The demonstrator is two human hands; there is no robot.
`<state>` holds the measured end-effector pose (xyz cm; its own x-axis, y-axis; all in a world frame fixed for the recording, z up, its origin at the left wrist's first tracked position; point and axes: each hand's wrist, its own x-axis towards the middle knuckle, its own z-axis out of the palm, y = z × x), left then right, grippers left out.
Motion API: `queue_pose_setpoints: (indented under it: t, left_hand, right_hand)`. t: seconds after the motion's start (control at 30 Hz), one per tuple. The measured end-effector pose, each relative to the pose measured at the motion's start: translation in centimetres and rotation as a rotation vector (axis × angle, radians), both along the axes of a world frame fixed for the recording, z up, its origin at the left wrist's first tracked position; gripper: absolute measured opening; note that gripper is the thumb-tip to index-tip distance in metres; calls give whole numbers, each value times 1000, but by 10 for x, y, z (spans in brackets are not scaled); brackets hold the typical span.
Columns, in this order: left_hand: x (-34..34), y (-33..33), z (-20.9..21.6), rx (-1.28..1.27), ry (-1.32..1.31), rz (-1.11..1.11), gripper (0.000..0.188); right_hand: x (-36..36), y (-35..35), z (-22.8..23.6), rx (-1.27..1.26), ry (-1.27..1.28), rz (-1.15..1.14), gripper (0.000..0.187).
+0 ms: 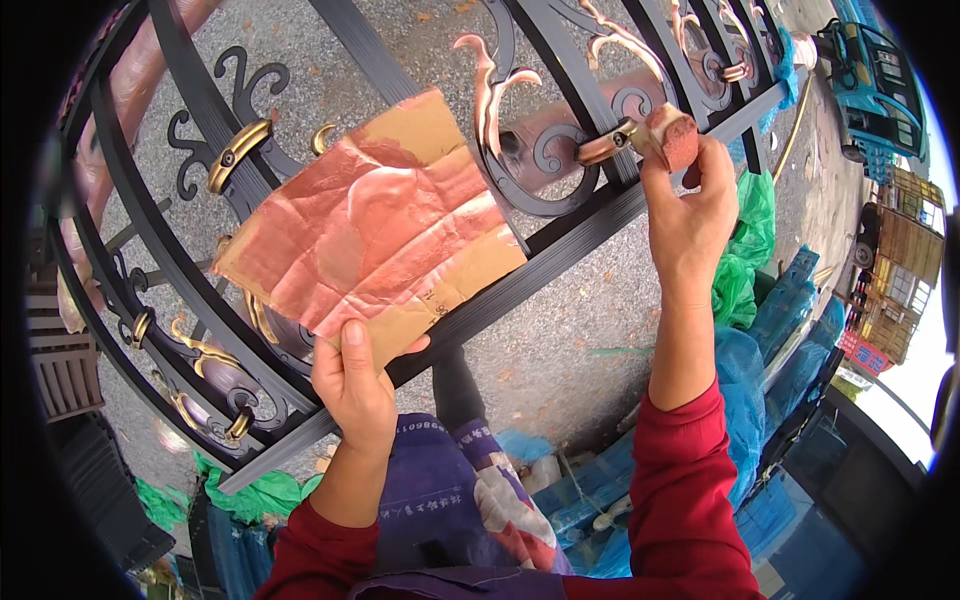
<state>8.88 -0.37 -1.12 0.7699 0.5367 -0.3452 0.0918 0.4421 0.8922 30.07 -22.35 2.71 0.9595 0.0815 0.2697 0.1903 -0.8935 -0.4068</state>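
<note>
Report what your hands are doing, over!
Left hand holds cardboard, coppery smears on it. Right hand pinches sponge by fence band. Cardboard hides part of fence.

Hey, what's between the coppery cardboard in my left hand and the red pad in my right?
In the head view, a black curled scroll and a copper-coloured collar appear between the cardboard and the red pad.

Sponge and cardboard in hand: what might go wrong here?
The right hand holds the sponge beside the metallic collar; a slip might smudge the black rail.

The left hand holds copper-smeared cardboard over the railing panel; a dip might transfer any wet coating.
</note>
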Motion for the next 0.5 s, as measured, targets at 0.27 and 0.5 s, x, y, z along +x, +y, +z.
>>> queue_pose_setpoints:
  t: [0.27, 0.5]
  left_hand:
    - [2, 0, 0, -30, -4, -14, 21]
    - [0, 0, -1, -23, -28, -54, 21]
  right_hand:
    - [-2, 12, -8, -242, -94, 134, 26]
    - [-12, 15, -11, -167, -58, 307, 24]
